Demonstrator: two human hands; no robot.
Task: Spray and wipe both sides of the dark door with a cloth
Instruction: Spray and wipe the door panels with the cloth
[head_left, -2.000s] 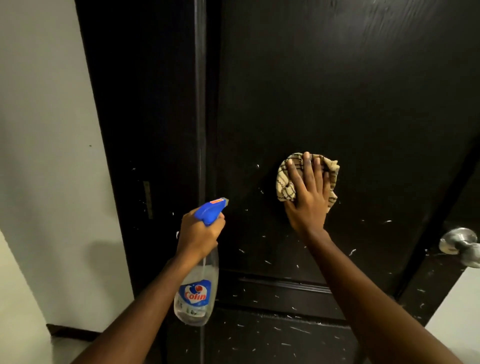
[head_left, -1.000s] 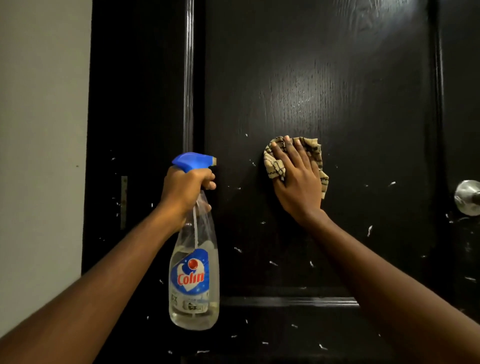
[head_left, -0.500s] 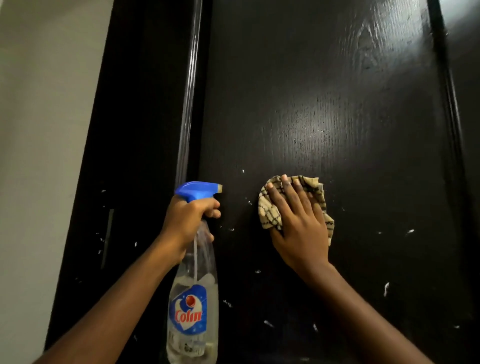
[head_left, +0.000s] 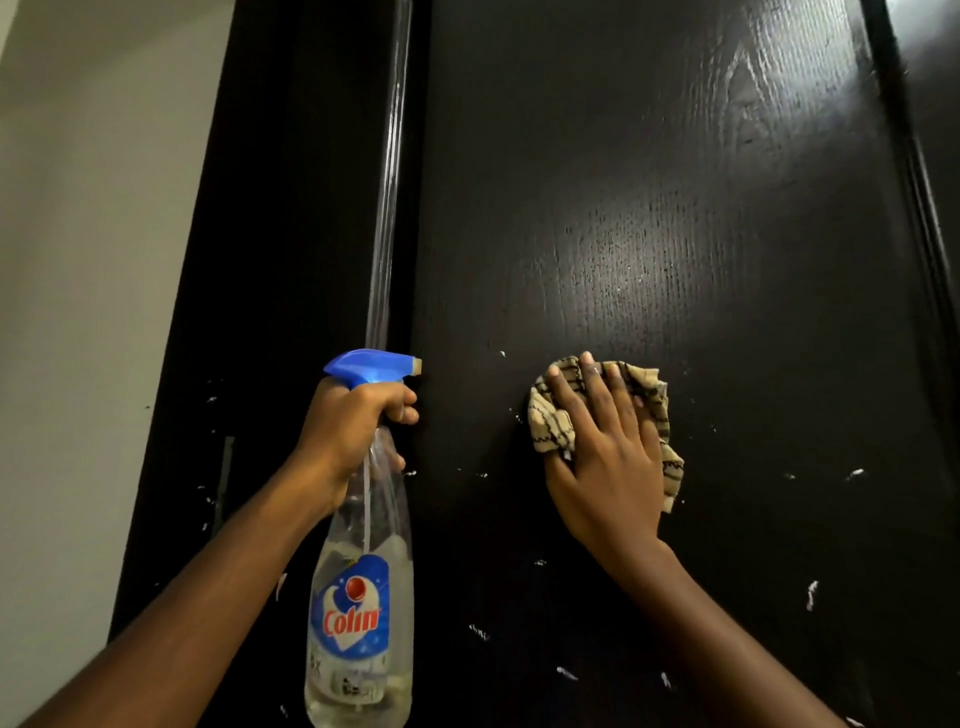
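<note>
The right hand (head_left: 608, 467) barely shifted, pressing the striped beige cloth (head_left: 550, 421) flat on the dark wooden door (head_left: 675, 208); the left hand (head_left: 348, 431) gripped the clear spray bottle (head_left: 358, 623); white specks (head_left: 811, 595) remained.

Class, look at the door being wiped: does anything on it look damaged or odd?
Yes. White flecks dot the dark door, mostly beside and below the cloth; chipped finish or splatter, I cannot tell which.

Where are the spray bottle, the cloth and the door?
spray bottle (head_left: 350, 618): head view, its label.
cloth (head_left: 548, 423): head view, its left fold.
door (head_left: 649, 270): head view, its shiny patch.
</note>
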